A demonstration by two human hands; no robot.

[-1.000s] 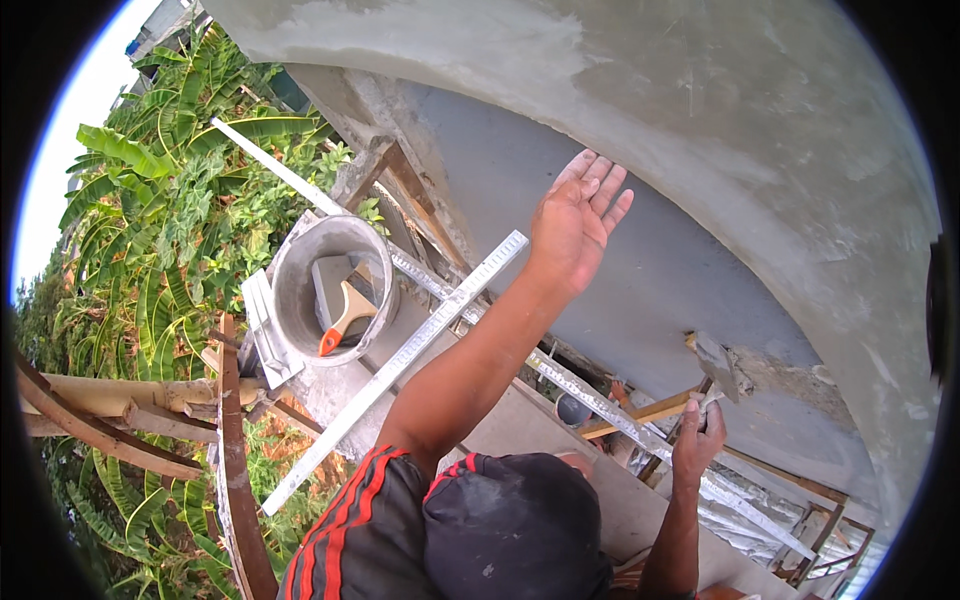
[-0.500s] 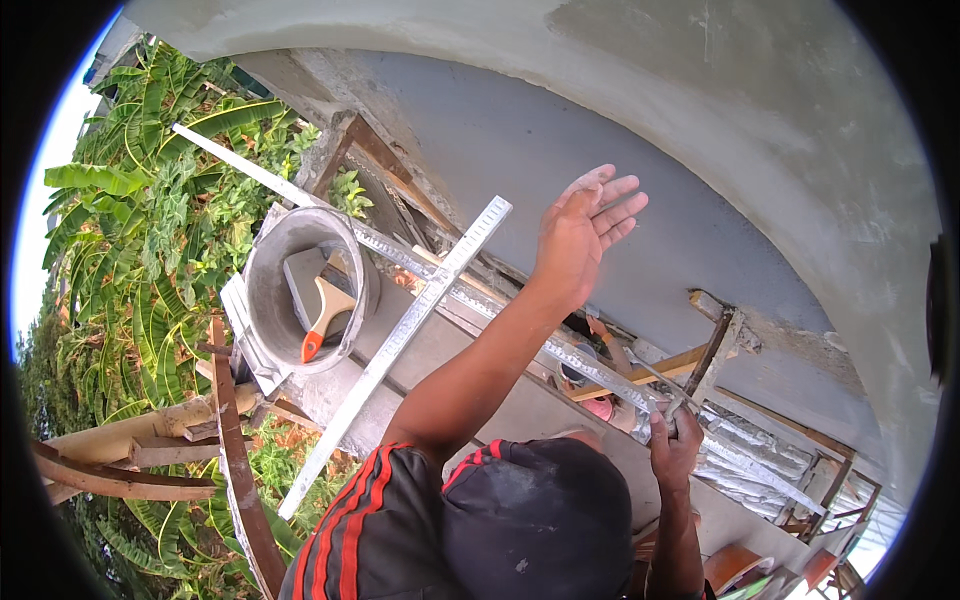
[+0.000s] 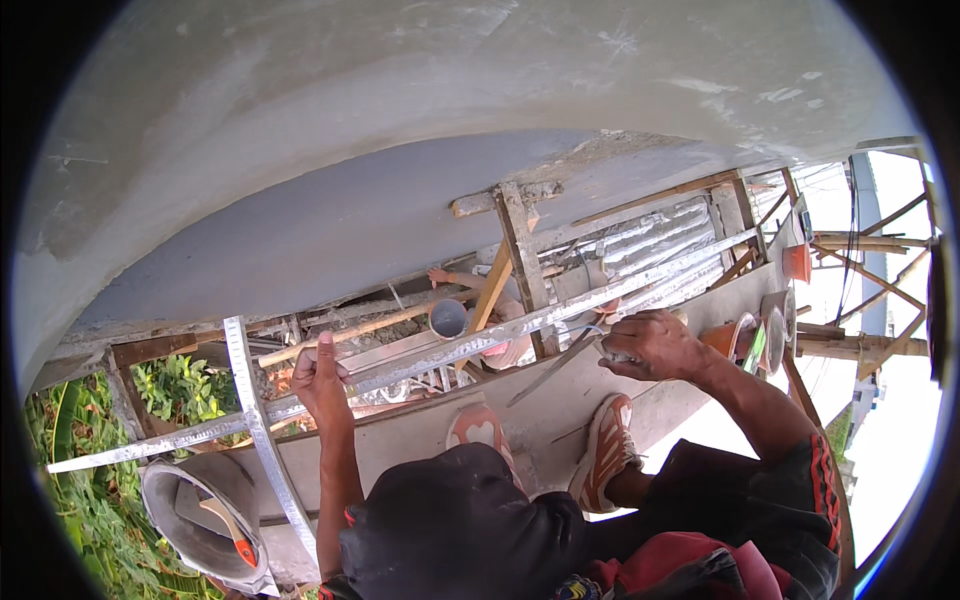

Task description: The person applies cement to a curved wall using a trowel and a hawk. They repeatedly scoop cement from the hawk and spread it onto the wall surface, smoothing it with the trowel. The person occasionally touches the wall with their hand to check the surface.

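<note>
My left hand (image 3: 322, 382) is raised at the left of the plank walkway, thumb up and fingers loosely bent, with nothing in it. Close beside it runs a long metal straightedge (image 3: 540, 318); a shorter metal bar (image 3: 262, 432) crosses it farther left. In my right hand (image 3: 655, 347) is a trowel (image 3: 556, 366), its narrow grey blade seen almost edge-on and pointing down to the left. The fingers close round its handle, which is mostly hidden. At lower left stands a grey bucket (image 3: 168, 530) holding a paintbrush (image 3: 232, 528) with an orange handle.
A curved plastered concrete surface (image 3: 420, 90) hangs over the far side. Wooden posts (image 3: 520, 255) rise beside the walkway (image 3: 400, 445). Below, another person's arm (image 3: 462, 278) reaches out near a round bucket (image 3: 448, 318). Orange and grey containers (image 3: 725, 337) stand at right.
The view has swung to the right. My left hand has come down from its outstretched, spread pose and its fingers are more bent. My right hand still holds the trowel, now seen more fully.
</note>
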